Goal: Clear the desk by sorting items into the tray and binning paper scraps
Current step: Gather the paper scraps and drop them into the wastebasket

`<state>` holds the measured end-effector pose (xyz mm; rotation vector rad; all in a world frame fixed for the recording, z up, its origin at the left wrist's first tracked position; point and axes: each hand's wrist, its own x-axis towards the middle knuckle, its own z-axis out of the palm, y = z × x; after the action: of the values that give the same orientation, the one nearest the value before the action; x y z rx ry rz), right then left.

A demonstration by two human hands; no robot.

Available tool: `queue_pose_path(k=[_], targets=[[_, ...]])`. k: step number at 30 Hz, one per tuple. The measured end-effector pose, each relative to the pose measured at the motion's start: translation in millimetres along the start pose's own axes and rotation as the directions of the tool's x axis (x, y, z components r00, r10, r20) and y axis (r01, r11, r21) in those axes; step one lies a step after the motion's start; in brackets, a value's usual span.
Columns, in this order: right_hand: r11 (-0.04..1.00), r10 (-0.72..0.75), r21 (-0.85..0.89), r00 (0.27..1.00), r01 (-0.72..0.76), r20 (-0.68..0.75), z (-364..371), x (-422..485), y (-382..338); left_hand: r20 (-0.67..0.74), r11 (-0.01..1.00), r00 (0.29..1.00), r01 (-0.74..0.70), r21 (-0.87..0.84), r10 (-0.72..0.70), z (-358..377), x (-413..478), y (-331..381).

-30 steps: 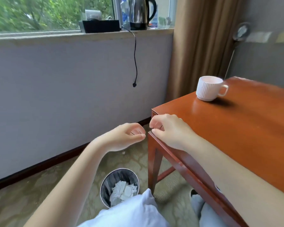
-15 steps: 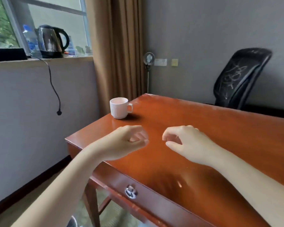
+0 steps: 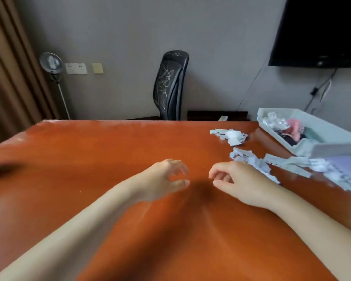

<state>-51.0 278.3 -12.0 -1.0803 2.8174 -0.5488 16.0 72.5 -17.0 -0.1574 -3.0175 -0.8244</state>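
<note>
Reddish-brown polished wood forms the table (image 3: 101, 159). Above it the left hand (image 3: 166, 179) and the right hand (image 3: 239, 185) are held side by side near the middle of the frame, with a gap between them, the fingers loosely curled and nothing gripped in either. White paper scraps (image 3: 251, 162) are strewn just beyond the right hand, a smaller heap (image 3: 230, 135) lies further up, and more scraps trail toward the right edge of the frame. The pale tray (image 3: 330, 148), already loaded with small items, is seen at the upper right, beside the scraps. The step in hand is judged to be gathering scraps for binning, though no bin is shown. It would be done well if the scraps were swept into one heap with both hands before being lifted, so that few are dropped and the tray is not nudged.
</note>
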Motion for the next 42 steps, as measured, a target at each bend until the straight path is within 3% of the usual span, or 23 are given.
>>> queue_pose_path(k=[9, 17, 24, 30, 35, 40, 42], targets=[[0.973, 0.225, -0.031, 0.973, -0.227, -0.044, -35.0, -23.3, 112.6, 0.106, 0.995, 0.990, -0.084, -0.055, 0.090, 65.0, 87.6, 49.6], [0.862, 0.485, -0.092, 0.865, -0.498, -0.133, -52.9, -24.4, 184.3, 0.006, 0.998, 0.999, 0.037, -0.051, -0.037, 95.2, 147.7, 70.9], [0.753, 0.595, -0.174, 0.769, -0.635, -0.234, -56.6, -16.2, 210.8, 0.030, 0.973, 0.994, 0.108, -0.205, -0.104, 101.0, 184.1, 79.2], [0.756, 0.639, -0.001, 0.738, -0.655, -0.216, -51.5, -3.6, 228.6, -0.038, 0.984, 0.985, 0.169, -0.050, -0.171, 109.1, 209.2, 76.0], [0.772, 0.634, 0.102, 0.746, -0.628, -0.205, -48.1, 5.1, 229.5, 0.007, 0.938, 0.974, 0.222, -0.268, -0.228, 107.1, 225.4, 65.2], [0.800, 0.599, 0.122, 0.778, -0.587, -0.190, -43.2, 10.8, 222.8, -0.046, 0.984, 0.983, 0.178, 0.009, -0.178, 111.7, 223.2, 69.5], [0.823, 0.566, 0.167, 0.804, -0.543, -0.180, -40.4, 11.9, 219.6, -0.083, 0.992, 0.988, 0.129, 0.012, -0.128, 112.5, 220.7, 69.1]])
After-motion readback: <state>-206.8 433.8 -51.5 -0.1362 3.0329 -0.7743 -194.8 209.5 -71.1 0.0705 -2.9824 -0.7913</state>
